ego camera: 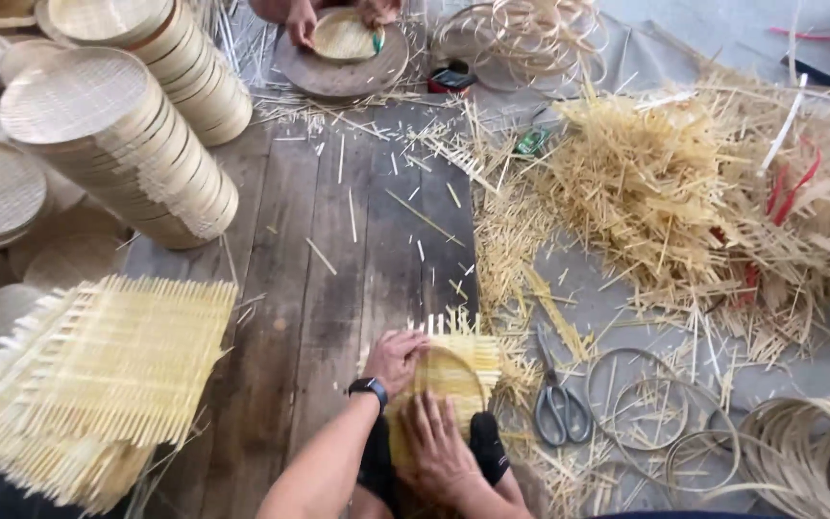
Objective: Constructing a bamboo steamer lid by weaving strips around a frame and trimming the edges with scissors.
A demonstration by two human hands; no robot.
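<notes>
Item in hand: your left hand (394, 357) lies curled over the upper left edge of a square woven bamboo mat (453, 370), and your right hand (437, 444) lies flat, fingers spread, on its near side, both pressing rather than gripping; a thin bamboo hoop (468, 360) rests on the mat between them. The mat sits on the floor just ahead of your black-socked foot (488, 444). Judged from this: keep the flat palm bearing down so the weave does not spring, seat the hoop evenly all round before you shift either hand, and mind the loose splint ends sticking out at the far edge. Just right of the mat: grey-handled scissors (556, 408), blades toward you. Beyond them: loose hoops (641, 408) and a coil of bamboo strip (809, 452), on a grey floor sheet (578, 279). Further right: a large heap of bamboo offcuts (665, 183) with a few red strips (785, 187) in it. Left of you: a stack of square woven mats (88, 384). Centre: dark wooden floorboards (338, 269), littered with splints. Far left: leaning stacks of finished round bamboo trays (127, 144). Top of view: another person's hands (302, 21) at a round tray on a circular wooden board (343, 72), more hoops (521, 38) beside them.
</notes>
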